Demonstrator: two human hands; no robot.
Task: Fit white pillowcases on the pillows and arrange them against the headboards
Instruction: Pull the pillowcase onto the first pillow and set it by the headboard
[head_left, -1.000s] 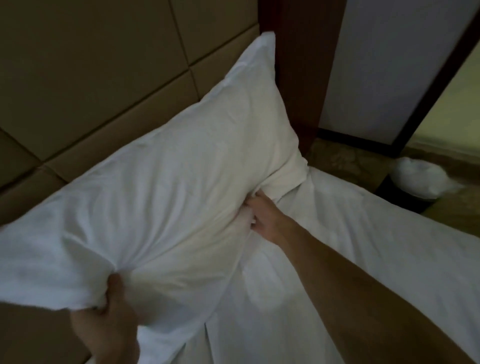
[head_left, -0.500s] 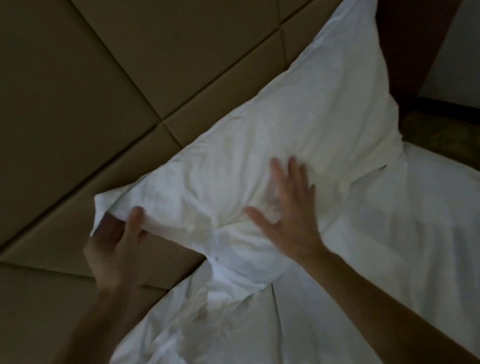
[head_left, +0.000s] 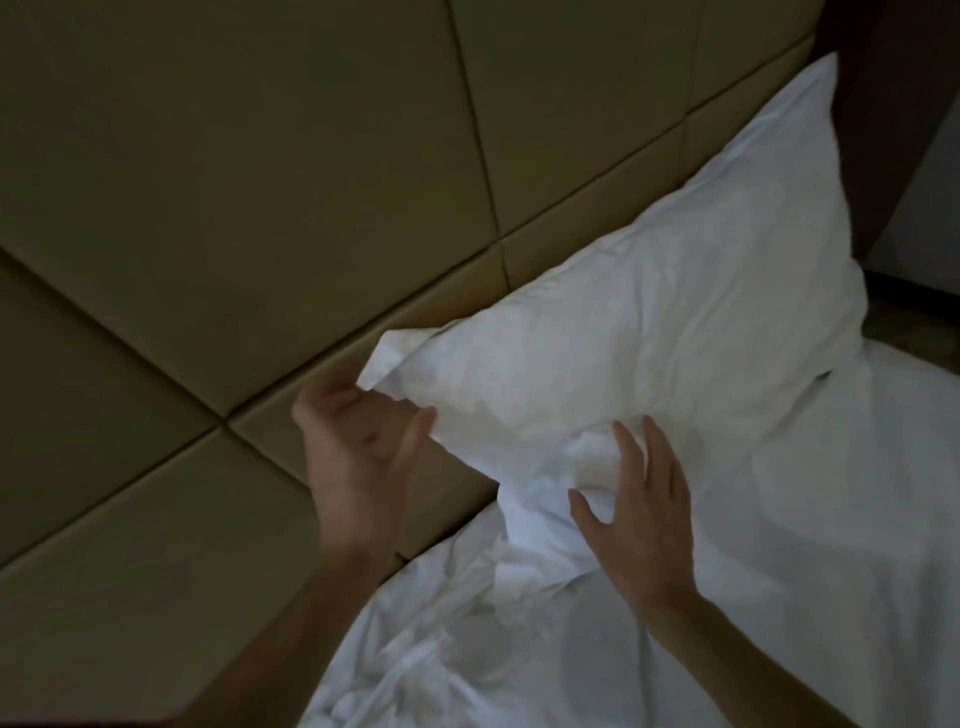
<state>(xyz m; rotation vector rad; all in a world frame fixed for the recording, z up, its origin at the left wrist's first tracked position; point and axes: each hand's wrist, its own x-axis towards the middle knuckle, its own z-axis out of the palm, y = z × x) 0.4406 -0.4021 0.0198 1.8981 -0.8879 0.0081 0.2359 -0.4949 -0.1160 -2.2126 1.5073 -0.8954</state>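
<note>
I am looking down at the pillow (head_left: 660, 332) in its white pillowcase, which is leaning against the padded headboard (head_left: 249, 208) with its far corner pointing up beside a dark wooden post (head_left: 883, 104). My left hand (head_left: 358, 457) is sitting at the pillow's near corner, fingers (head_left: 415, 441) loosely curled and parted, the thumb just touching the fabric edge, nothing pinched. My right hand (head_left: 644, 509) is lying flat below the pillow, fingers spread wide, pressing on bunched cloth where the pillow is meeting the rumpled white sheet (head_left: 779, 571) of the bed.
</note>
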